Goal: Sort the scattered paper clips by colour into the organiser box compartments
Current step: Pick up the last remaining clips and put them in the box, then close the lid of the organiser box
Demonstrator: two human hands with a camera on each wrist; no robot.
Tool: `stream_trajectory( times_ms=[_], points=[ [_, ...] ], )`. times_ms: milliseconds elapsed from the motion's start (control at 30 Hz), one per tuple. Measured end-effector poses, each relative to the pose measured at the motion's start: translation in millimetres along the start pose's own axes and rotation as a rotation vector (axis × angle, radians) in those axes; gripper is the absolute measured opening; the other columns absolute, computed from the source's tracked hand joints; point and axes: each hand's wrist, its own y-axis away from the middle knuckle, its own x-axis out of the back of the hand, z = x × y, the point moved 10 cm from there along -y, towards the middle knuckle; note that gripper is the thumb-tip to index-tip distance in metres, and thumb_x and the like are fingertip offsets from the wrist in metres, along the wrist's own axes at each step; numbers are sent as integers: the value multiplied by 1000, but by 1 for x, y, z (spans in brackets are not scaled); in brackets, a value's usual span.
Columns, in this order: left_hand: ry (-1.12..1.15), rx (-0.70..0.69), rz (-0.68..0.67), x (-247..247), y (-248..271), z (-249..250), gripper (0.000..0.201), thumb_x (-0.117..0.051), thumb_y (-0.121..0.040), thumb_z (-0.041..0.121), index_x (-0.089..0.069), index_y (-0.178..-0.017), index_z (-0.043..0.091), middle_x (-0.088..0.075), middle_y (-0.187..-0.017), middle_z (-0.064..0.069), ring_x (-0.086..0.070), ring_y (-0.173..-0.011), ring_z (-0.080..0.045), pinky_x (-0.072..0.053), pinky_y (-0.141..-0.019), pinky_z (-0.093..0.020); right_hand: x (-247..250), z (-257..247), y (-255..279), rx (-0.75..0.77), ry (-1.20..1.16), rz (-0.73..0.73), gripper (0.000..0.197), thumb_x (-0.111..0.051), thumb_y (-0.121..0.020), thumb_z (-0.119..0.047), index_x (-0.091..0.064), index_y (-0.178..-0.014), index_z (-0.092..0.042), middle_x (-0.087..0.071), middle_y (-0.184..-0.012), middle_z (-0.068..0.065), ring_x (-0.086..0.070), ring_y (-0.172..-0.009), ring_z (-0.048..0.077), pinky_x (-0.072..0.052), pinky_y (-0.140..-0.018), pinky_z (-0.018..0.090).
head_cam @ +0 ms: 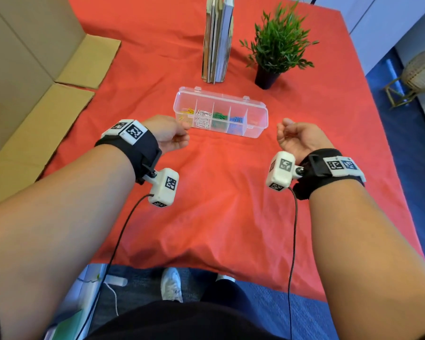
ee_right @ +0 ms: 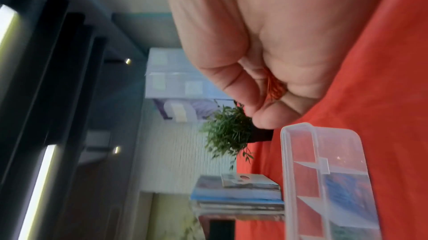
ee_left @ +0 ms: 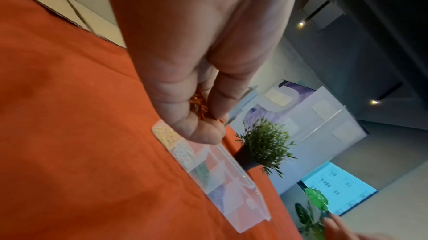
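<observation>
The clear organiser box (head_cam: 257,130) lies open on the red cloth, a little beyond both hands. From left to right its compartments hold yellow clips (head_cam: 187,112), silver clips (head_cam: 203,118), green clips (head_cam: 219,118) and blue clips (head_cam: 236,120). The rightmost compartment looks nearly empty. My left hand (head_cam: 179,133) hovers at the box's left end, its fingers curled round a small bunch of red clips (ee_left: 199,106). By the box's right end, my right hand (head_cam: 286,133) holds more red clips (ee_right: 274,86) in its curled fingers. The box rim (ee_right: 298,128) is just under that hand.
Upright books (head_cam: 217,40) and a potted plant (head_cam: 277,45) stand behind the box. Cardboard flaps (head_cam: 35,114) lie along the left edge of the table. The red cloth (head_cam: 206,204) hangs over the near edge, and the floor drops away on the right.
</observation>
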Motion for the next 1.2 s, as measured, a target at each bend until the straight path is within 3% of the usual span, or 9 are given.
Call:
stream_trajectory(
  times_ms=[133,233,367,467,533,733,933,1133,1200],
  points=[
    [-21,-6,-46,-33,-10,15,24,-39,-91,-4,-53,-82,12,-50,-70,-4,-51,-61,-10,-52,-58,-19,-23,-9,-37,98,328,72,28,-28,-89,9,-51,-79,-4,-46,-69,8,-46,-57,14,-47,-52,21],
    [1,4,-36,-50,-23,19,26,-35,-91,-5,-52,-79,11,-47,-69,-5,-48,-59,-12,-49,-57,-19,-44,-11,-75,120,482,67,31,-32,-92,5,-48,-69,-11,-42,-56,5,-42,-41,8,-40,-35,15],
    [63,41,-49,-68,-43,18,22,-37,-89,-2,-53,-80,9,-45,-71,-5,-44,-60,-14,-46,-61,-23,-65,-7,-99,117,837,-42,22,-45,-91,-7,-59,-101,-21,-49,-77,-9,-47,-66,6,-46,-42,12],
    [125,76,-57,-82,-52,19,15,-40,-90,4,-51,-82,10,-42,-70,-4,-42,-59,-14,-43,-60,-24,-60,-11,-109,183,953,-29,39,-42,-91,-2,-54,-128,-6,-55,-97,1,-53,-88,18,-47,-70,22],
    [152,92,-74,-95,-57,22,17,-39,-90,6,-47,-76,12,-37,-65,-3,-38,-56,-13,-39,-57,-22,-60,-11,-111,242,1020,-42,45,-39,-87,9,-55,-127,-1,-57,-108,6,-55,-98,19,-42,-70,11],
    [248,114,-46,-126,-70,30,20,-39,-86,9,-38,-67,14,-30,-65,-4,-28,-54,-17,-30,-57,-26,-64,-15,-111,325,933,-74,58,-29,-75,17,-58,-121,-2,-59,-104,5,-59,-96,20,-45,-79,28],
    [313,54,-63,-160,-89,41,28,-37,-86,8,-31,-60,17,-23,-62,-2,-21,-51,-15,-25,-47,-21,-29,-33,-105,388,868,14,44,-39,-76,13,-64,-105,-9,-60,-82,-5,-56,-76,9,-44,-67,18],
    [353,-3,-77,-190,-100,49,26,-40,-90,14,-45,-64,10,-47,-38,2,-42,-39,-14,-37,-50,-19,2,-24,-114,312,909,16,39,-42,-83,5,-60,-117,-5,-61,-99,5,-54,-77,7,-43,-71,19],
    [347,2,-84,-195,-101,48,18,-45,-85,22,-53,-75,9,-53,-55,-2,-46,-47,-18,-41,-60,-24,7,-22,-115,291,932,11,39,-43,-85,2,-59,-120,-6,-61,-103,5,-56,-86,11,-43,-77,21]
  ],
)
